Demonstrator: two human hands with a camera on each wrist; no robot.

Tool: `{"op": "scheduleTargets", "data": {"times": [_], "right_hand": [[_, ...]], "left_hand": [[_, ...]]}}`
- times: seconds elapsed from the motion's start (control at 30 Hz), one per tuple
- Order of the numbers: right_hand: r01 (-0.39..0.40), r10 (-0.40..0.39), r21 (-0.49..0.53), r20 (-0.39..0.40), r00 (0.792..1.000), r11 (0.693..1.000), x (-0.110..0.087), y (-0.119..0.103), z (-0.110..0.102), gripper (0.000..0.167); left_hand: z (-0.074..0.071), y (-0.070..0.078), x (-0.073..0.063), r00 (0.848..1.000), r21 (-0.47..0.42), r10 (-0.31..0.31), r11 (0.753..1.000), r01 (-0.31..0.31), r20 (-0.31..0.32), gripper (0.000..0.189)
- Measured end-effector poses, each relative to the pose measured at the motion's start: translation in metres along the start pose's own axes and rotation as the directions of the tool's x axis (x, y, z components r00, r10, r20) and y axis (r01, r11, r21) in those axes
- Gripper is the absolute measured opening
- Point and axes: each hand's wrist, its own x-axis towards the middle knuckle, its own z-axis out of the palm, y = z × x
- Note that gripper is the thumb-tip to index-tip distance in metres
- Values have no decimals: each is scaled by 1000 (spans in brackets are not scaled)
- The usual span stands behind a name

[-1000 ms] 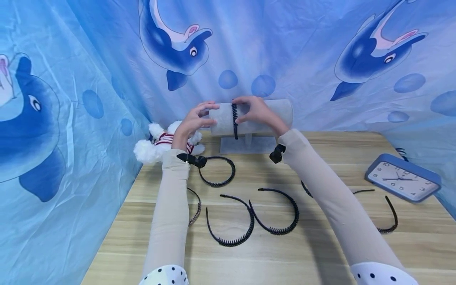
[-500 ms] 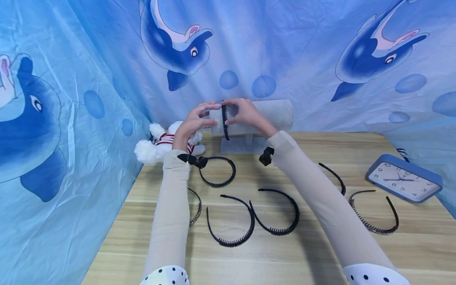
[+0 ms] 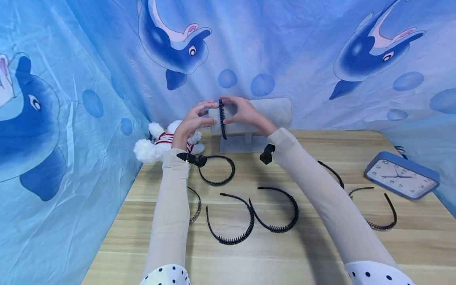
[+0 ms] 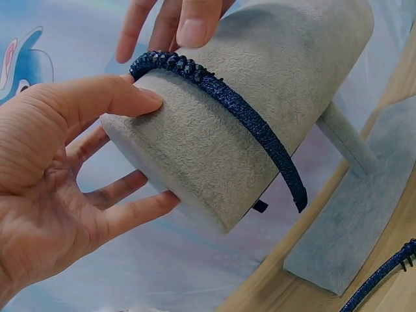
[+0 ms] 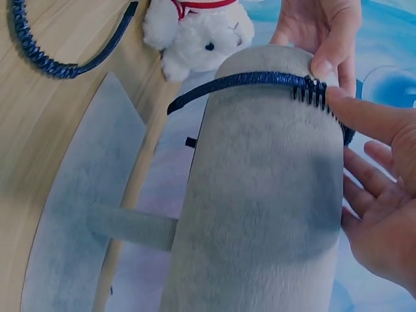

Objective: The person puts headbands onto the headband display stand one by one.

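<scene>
A grey fabric-covered display roll (image 3: 276, 113) lies sideways on a post and flat base (image 3: 236, 145) at the table's back. Around its left part sits a dark blue toothed headband (image 3: 222, 118), its ends hanging free of the roll in both wrist views. My left hand (image 3: 191, 122) holds the roll's left end, thumb on top near the band and fingers against the end face. With thumb and fingers my right hand (image 3: 246, 113) grips the headband; in the right wrist view the thumb (image 5: 370, 120) presses the toothed part, while some fingertips are hidden behind the roll.
Several dark headbands lie on the wooden table, among them one (image 3: 233, 173) before the stand and two touching ones (image 3: 252, 221) in front. A white plush toy (image 3: 154, 150) is left of the stand. At the right stands a blue clock (image 3: 402, 174).
The headband has slid left along the roll, towards its left end, with my right hand moving along with it. My left hand has stayed at the roll's end.
</scene>
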Motion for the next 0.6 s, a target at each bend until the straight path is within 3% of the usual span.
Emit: {"op": "scheduleTargets", "data": {"times": [0.2,0.37,0.6], "right_hand": [[43,-45,57,33,998,997,-14,5,-12,76],[67,-69,33,83,994,997,-36,8,-20,71],[195,-191,-1,186,964,981,-79,18,-18,61]], "left_hand": [[1,-2,0,1000,-8,-2,1000,2,4,58],[1,-2,1,1000,-15,-6,1000,6,-5,57],[2,-1,2,1000,-4,-6,1000,6,-10,56]]}}
